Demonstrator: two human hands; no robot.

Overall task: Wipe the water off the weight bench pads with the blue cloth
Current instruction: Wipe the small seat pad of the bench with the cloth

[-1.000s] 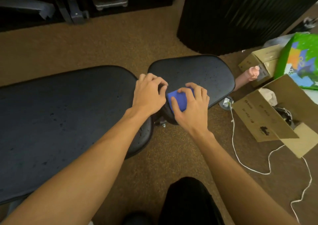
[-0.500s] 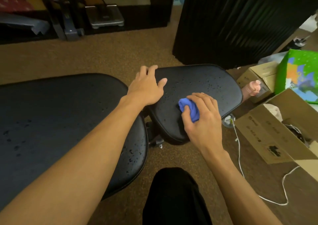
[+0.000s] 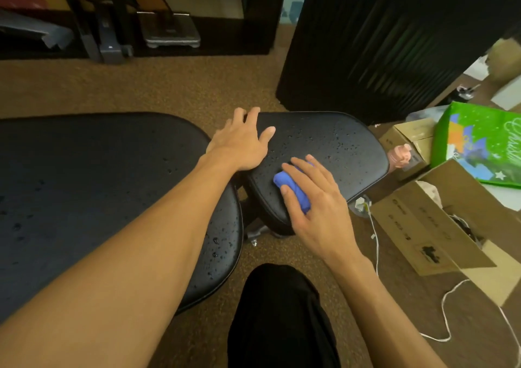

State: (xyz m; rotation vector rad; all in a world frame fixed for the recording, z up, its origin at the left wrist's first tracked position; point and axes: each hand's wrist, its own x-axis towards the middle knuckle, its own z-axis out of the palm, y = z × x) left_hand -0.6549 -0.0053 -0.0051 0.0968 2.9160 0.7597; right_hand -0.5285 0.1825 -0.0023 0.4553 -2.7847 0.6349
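Pressing with our right hand [image 3: 315,198], we keep its fingers [image 3: 307,174] fairly straight and slightly fanned over the bunched blue cloth [image 3: 293,191], thumb against its near side. The cloth sits by the seat pad's [image 3: 346,153] near edge, and droplets [image 3: 315,139] lie beyond the fingertips, far and right. Our left hand [image 3: 242,145] lies flat, fingers spread, bracing the pad's left end.

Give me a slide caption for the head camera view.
Right hand presses blue cloth on wet seat pad; left hand rests flat on it.
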